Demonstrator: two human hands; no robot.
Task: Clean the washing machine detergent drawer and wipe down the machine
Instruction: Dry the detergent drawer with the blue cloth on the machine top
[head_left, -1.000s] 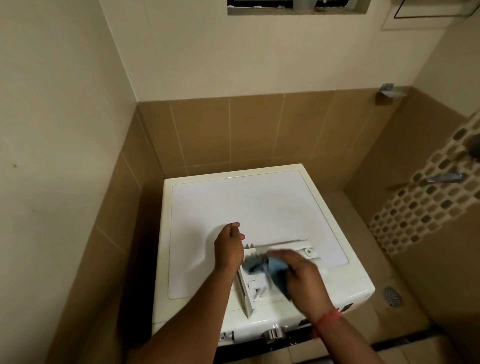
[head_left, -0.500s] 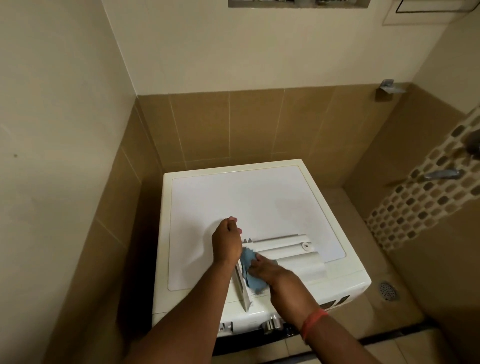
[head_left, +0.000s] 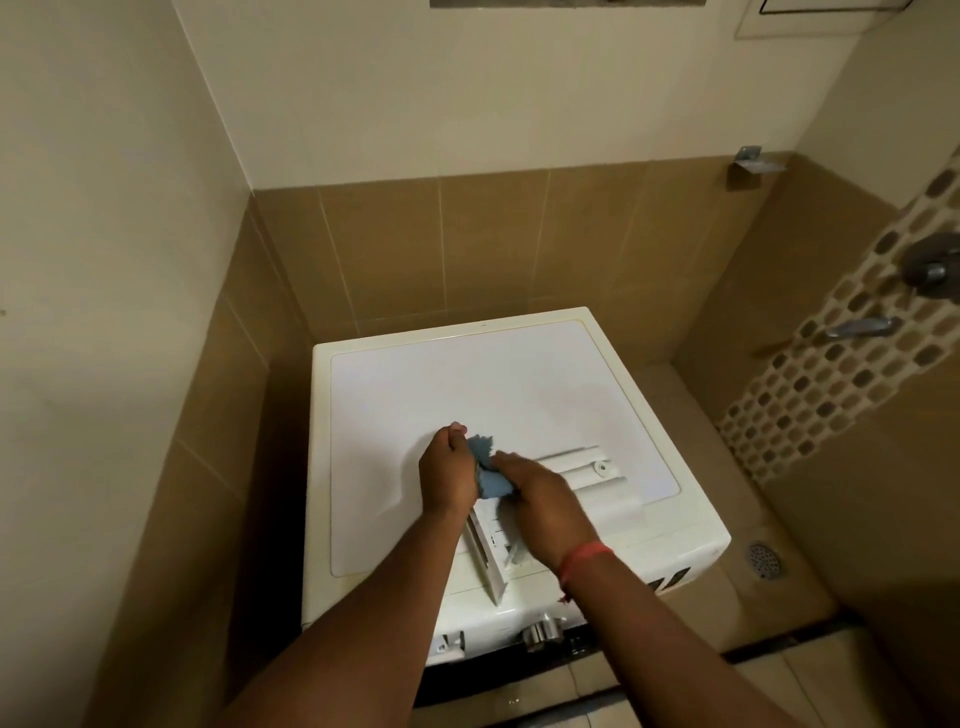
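A white washing machine (head_left: 467, 384) stands in a tiled corner. On its top lies the removed white detergent drawer (head_left: 582, 470), its front panel toward me. My left hand (head_left: 448, 470) grips the drawer's left end, fingers curled round it. My right hand (head_left: 545, 501) holds a blue cloth (head_left: 488, 475) and presses it into the drawer's left compartment, right beside my left hand. Most of the cloth and the drawer's near part are hidden under my hands.
Brown tiled walls close in on the left and behind the machine. A metal tap (head_left: 862, 327) and valve (head_left: 930, 265) stick out of the mosaic wall at right. A floor drain (head_left: 763, 558) lies right of the machine. The control knob (head_left: 540, 631) is on the front panel.
My right hand has moved the blue cloth left and farther along the drawer, up against my left hand. My left hand kept its hold on the drawer's end.
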